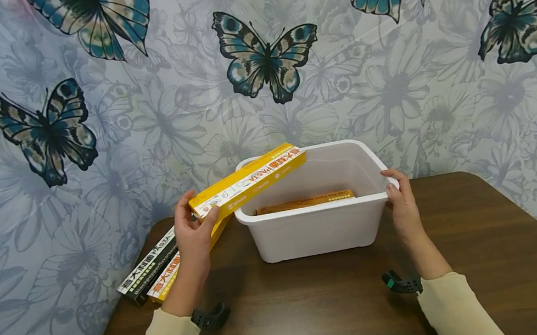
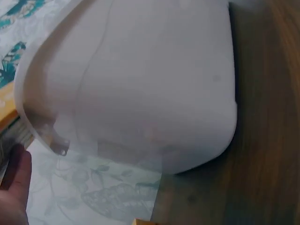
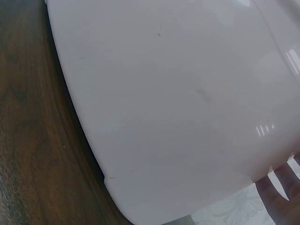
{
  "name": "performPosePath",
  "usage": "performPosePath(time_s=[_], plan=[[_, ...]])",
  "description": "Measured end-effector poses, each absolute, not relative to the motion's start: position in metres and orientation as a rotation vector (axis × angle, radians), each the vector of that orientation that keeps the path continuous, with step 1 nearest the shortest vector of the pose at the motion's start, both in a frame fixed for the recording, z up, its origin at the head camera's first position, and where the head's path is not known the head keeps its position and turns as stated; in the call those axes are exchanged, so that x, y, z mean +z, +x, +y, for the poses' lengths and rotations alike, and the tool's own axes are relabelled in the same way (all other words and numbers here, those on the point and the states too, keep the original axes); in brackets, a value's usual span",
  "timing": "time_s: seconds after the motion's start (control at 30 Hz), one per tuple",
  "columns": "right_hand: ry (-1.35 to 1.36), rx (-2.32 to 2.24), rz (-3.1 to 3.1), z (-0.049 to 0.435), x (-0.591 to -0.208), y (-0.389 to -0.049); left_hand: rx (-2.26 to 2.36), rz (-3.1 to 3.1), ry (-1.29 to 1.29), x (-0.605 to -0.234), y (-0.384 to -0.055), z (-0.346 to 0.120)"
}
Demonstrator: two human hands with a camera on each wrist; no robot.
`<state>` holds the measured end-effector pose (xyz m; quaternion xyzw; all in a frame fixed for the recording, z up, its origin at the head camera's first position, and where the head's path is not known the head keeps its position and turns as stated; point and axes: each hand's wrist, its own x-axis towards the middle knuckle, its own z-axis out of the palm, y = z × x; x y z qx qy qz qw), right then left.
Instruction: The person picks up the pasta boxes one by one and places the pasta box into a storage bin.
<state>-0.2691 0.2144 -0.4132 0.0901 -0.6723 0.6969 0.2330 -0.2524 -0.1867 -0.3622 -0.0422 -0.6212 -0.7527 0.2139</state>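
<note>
My left hand (image 1: 193,237) grips the near end of a yellow pasta box (image 1: 250,178), thumb on one side and fingers on the other. The box slants up to the right, its far end over the white plastic bin (image 1: 315,231). At the bin's right end, my right hand (image 1: 402,202) holds the rim between thumb and fingers. Inside the bin lies an orange-yellow box (image 1: 304,202), partly hidden by the front wall. In the left wrist view, the thumb (image 2: 18,176) shows against the held box (image 2: 7,105) beside the bin's rim.
Left of the bin, a black pasta box (image 1: 152,263) and another yellow pasta box (image 1: 167,278) lie side by side on the brown table (image 1: 304,307), partly behind my left hand. A butterfly-patterned cloth (image 1: 166,101) hangs behind the table.
</note>
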Motion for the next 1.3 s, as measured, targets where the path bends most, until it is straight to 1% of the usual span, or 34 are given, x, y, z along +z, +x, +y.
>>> performPosePath(time_s=[0.33, 0.67, 0.97, 1.3], plan=[[0.226, 1.921, -1.831, 0.216, -0.413, -0.269, -2.029, -2.088, -0.239, -0.347, -0.276, -0.193], [0.218, 1.923, -1.84, 0.217, -0.415, -0.268, -1.994, -2.22, -0.302, -0.345, -0.295, -0.186], [0.231, 1.931, -1.839, 0.218, -0.413, -0.267, -1.714, -2.461, -0.417, -0.332, -0.308, -0.172], [0.233, 1.928, -1.837, 0.215, -0.413, -0.268, -1.544, -2.573, -0.391, -0.336, -0.32, -0.158]])
